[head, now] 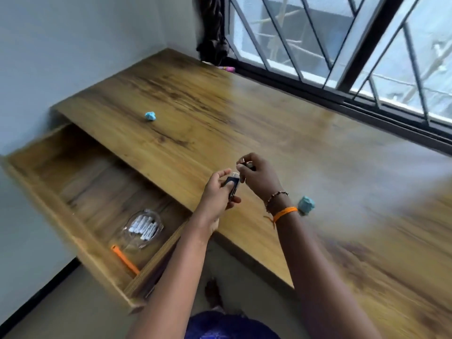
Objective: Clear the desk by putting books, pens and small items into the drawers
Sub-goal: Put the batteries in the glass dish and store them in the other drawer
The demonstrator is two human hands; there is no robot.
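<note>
My left hand grips a small dark blue box over the desk's front edge. Just right of it, my right hand pinches a small dark item with a metal part at the box's open top. Two crumpled blue paper balls lie on the wooden desk: one far left, one beside my right wrist. The drawer at left is pulled out. It holds a clear bag of white-capped pieces and an orange pen.
A barred window runs along the desk's far edge. Dark cloth hangs in the corner, with a pink item on the desk below it. A white wall stands left. My foot shows under the desk.
</note>
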